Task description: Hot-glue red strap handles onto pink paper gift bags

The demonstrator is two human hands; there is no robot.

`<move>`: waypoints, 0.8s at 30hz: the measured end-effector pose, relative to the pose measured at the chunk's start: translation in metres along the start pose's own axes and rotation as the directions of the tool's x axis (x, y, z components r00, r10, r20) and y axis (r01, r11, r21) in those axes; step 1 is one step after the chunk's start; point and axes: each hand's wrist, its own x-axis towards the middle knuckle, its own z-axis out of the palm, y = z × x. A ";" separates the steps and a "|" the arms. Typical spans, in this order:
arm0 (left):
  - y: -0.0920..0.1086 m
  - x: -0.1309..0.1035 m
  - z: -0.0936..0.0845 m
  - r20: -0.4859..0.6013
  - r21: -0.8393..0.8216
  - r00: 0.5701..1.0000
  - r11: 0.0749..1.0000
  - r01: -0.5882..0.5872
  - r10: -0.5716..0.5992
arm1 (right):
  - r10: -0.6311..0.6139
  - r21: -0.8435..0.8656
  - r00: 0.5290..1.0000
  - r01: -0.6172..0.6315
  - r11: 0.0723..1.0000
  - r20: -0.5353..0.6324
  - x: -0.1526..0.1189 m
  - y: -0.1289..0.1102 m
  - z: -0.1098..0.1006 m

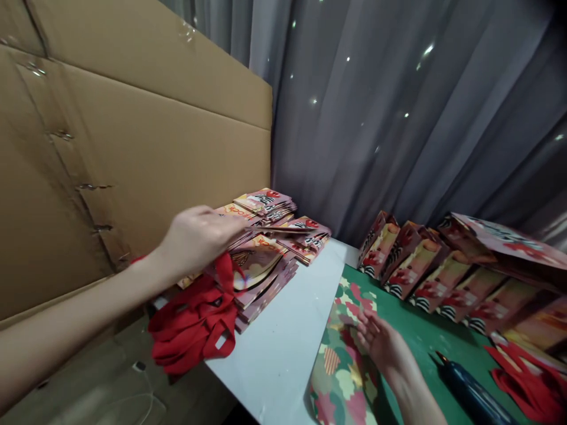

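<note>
My left hand (201,233) reaches over the stacks of printed flat-folded boxes (261,254) on the white table. Its fingers are closed on a thin flat-folded box (283,229), seen nearly edge-on above the stack. A heap of red ribbon (195,324) hangs at the table edge below this hand. My right hand (385,348) is open, fingers loosely stretched with nothing in them. Under and beside it lies a long piece with a leaf-like camouflage pattern (336,366). Whether the fingertips touch it I cannot tell.
Several standing printed boxes (411,260) line the back of the green mat (398,301), with another lying across their tops. A dark glue-gun-like tool (473,392) and red ribbon (531,383) are at right. Tall cardboard (155,130) walls the left; a grey curtain (354,136) hangs behind.
</note>
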 end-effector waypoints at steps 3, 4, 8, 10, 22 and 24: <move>-0.033 0.001 0.006 0.018 0.318 0.999 0.948 0.024 -0.032 | -0.012 0.003 0.999 0.011 1.000 0.039 -0.011 0.000 0.005; -0.042 -0.001 0.013 0.032 0.408 0.997 0.911 0.053 -0.073 | -0.011 -0.003 0.999 0.012 1.000 0.050 -0.014 0.001 0.007; -0.067 -0.008 0.046 0.056 0.466 0.991 0.881 0.082 -0.122 | -0.028 -0.033 0.998 0.030 0.999 0.064 -0.017 0.005 0.012; -0.074 -0.010 0.061 0.076 0.472 0.990 0.879 0.072 -0.122 | -0.037 -0.042 0.998 0.040 0.998 0.059 -0.016 0.005 0.011; -0.092 -0.016 0.096 0.164 0.304 0.981 0.951 0.052 -0.107 | -0.072 -0.066 0.995 0.076 0.995 0.062 -0.016 0.002 0.009; -0.098 -0.009 0.095 0.181 0.247 0.976 0.966 0.071 -0.118 | -0.075 -0.072 0.996 0.079 0.994 0.056 -0.017 0.002 0.012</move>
